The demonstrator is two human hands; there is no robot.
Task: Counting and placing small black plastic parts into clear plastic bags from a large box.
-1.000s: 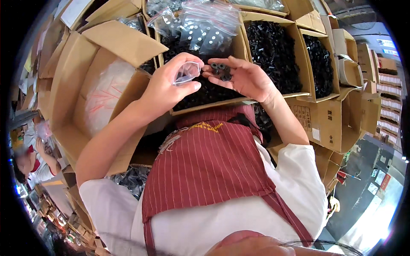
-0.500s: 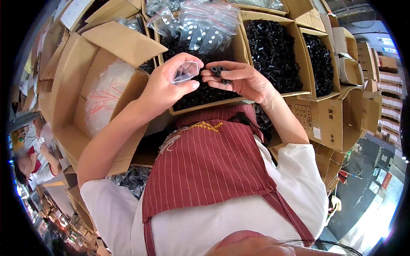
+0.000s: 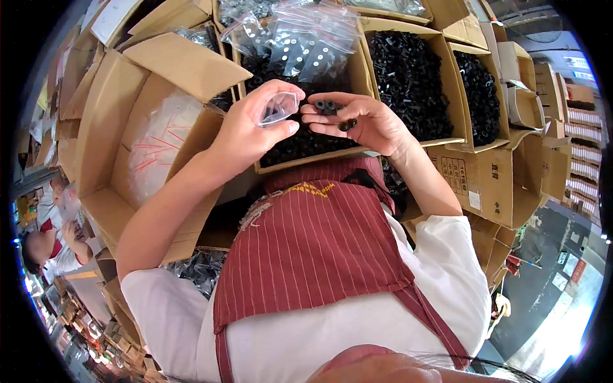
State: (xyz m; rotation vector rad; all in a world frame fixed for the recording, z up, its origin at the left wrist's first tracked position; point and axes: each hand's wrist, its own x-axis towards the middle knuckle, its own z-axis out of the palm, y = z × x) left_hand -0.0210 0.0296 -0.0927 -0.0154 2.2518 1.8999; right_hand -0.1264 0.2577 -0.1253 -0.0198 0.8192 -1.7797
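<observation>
My left hand point(image 3: 246, 131) curls around a small clear plastic bag point(image 3: 279, 107), whose mouth gapes toward the right. Close by, palm up with the fingers curled, my right hand point(image 3: 373, 126) holds several small black round pieces point(image 3: 324, 105). Two of them show round holes at the fingertips; others sit nearer the thumb, partly hidden. Both hands are over a cardboard box point(image 3: 313, 156) of black parts, and the fingertips nearly meet the bag's edge. Filled clear zip bags point(image 3: 310, 45) with black pieces and white dots lie at the far side of that box.
To the right stand two boxes of black parts point(image 3: 408, 83) point(image 3: 476, 96). On the left, an open carton point(image 3: 96, 147) holds clear bags with red strips point(image 3: 159, 147). A co-worker point(image 3: 57, 242) is at the far left. Stacked cartons point(image 3: 491, 182) stand at the right.
The black pieces in my right hand have shifted a little, the lower one rolling toward the thumb and palm. My left hand and the bag stay nearly still. The co-worker's arms have moved slightly.
</observation>
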